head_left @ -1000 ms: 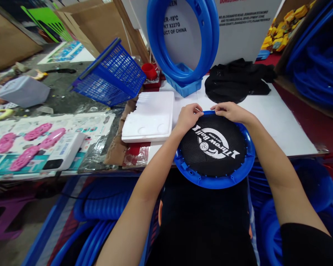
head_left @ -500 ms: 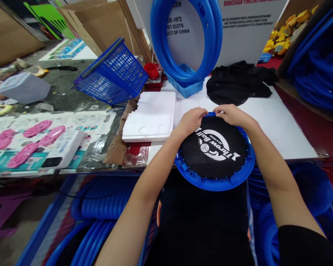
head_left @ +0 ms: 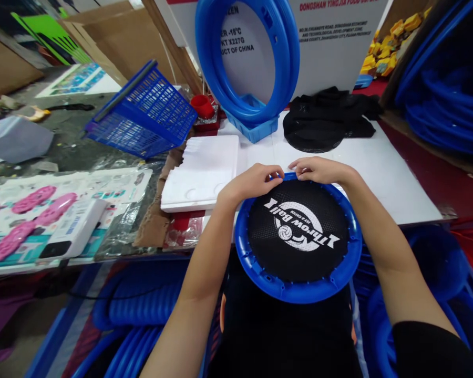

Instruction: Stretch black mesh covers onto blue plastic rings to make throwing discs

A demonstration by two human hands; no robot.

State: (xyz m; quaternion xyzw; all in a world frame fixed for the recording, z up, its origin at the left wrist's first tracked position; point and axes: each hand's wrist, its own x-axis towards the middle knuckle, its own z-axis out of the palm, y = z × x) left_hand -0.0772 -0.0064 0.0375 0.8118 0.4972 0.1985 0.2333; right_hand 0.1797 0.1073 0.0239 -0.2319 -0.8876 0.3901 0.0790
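Blue ring (head_left: pixel 299 295) here, black net (head_left: pixel 266 247) across it, left hand (head_left: pixel 254 181) and right hand (head_left: pixel 321 169) pinching its far edge, fingertips near each other!

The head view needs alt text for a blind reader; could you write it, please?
The wearer's left hand and right hand touch the far edge of a round blue frame with black mesh printed "Throw Ball". Beyond are upright blue rings and black material; white foam and a blue basket sit further left.
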